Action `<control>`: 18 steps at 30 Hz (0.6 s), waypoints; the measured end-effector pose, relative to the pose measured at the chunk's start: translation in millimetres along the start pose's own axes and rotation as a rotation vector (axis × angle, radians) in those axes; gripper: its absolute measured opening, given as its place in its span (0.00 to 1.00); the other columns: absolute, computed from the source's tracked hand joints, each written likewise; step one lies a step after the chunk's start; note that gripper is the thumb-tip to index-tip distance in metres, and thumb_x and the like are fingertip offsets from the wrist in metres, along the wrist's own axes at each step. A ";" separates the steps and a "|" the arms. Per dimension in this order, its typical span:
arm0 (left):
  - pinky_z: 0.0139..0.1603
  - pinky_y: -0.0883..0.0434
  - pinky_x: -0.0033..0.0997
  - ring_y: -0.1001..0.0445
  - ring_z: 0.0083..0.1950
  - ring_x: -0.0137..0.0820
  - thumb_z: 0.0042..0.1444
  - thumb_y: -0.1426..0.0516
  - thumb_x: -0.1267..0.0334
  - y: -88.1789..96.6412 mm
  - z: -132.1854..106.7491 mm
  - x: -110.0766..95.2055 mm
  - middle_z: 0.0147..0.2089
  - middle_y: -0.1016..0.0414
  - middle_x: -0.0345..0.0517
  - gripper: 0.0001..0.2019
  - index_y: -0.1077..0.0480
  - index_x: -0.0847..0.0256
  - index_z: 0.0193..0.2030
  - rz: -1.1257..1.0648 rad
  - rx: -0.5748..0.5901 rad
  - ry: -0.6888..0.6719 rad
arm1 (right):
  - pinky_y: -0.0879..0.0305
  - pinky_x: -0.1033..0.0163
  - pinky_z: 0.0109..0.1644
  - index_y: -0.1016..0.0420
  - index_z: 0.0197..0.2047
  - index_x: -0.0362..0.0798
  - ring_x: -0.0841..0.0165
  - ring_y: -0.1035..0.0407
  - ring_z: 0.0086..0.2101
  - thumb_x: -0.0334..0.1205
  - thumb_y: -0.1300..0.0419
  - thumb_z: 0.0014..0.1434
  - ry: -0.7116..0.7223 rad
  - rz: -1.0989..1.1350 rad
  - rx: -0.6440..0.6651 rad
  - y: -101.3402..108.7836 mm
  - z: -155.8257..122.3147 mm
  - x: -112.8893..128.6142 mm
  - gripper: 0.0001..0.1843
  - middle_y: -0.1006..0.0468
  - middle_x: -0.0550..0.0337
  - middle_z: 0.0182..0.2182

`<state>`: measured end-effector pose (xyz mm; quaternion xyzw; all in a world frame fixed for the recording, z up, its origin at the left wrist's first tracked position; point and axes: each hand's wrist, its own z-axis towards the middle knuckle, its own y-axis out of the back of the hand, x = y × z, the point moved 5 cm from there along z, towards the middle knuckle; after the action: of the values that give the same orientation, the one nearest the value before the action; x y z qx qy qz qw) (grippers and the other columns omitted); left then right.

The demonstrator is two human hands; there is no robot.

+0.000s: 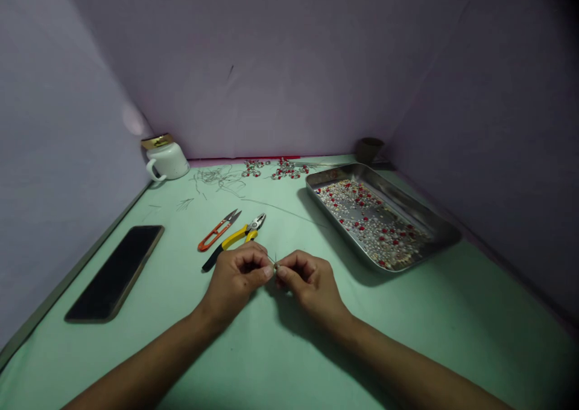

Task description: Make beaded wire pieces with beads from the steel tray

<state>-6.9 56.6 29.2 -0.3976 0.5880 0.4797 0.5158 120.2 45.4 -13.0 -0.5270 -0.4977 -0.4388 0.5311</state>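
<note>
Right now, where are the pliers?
In the head view, the pliers lie left of centre, just right of the snips, partly behind the left hand.

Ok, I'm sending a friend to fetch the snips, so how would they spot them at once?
On the green table, find the black phone at the left and the pliers by the left hand. The snips lie between the phone and the pliers, close beside the pliers. Their handle is orange, not yellow and black like the pliers'.
</note>
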 end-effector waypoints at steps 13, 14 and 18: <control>0.28 0.39 0.27 0.37 0.26 0.27 0.44 0.42 0.67 5.2 2.3 8.3 0.21 0.34 0.38 0.07 0.32 0.63 0.19 0.131 -0.073 0.069 | 0.39 0.66 0.26 0.23 0.25 0.42 0.74 0.36 0.20 0.43 0.33 0.43 -0.144 0.150 0.128 -6.6 3.8 -7.3 0.12 0.25 0.59 0.18; 0.29 0.39 0.27 0.37 0.26 0.27 0.45 0.42 0.67 6.0 2.8 8.6 0.21 0.34 0.38 0.06 0.32 0.63 0.20 0.133 -0.069 0.069 | 0.39 0.65 0.27 0.22 0.27 0.42 0.74 0.35 0.20 0.43 0.32 0.42 -0.147 0.172 0.137 -6.6 4.3 -7.6 0.12 0.24 0.59 0.19; 0.29 0.38 0.28 0.37 0.26 0.28 0.44 0.42 0.66 8.7 4.7 6.5 0.21 0.34 0.39 0.07 0.32 0.62 0.19 0.131 -0.078 0.069 | 0.37 0.64 0.29 0.22 0.29 0.43 0.73 0.33 0.22 0.40 0.29 0.38 -0.179 0.236 0.121 -5.3 6.0 -10.3 0.13 0.23 0.59 0.21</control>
<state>-15.2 63.3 24.1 -0.3944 0.6111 0.5211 0.4466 113.3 50.5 -22.8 -0.5856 -0.5034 -0.2938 0.5633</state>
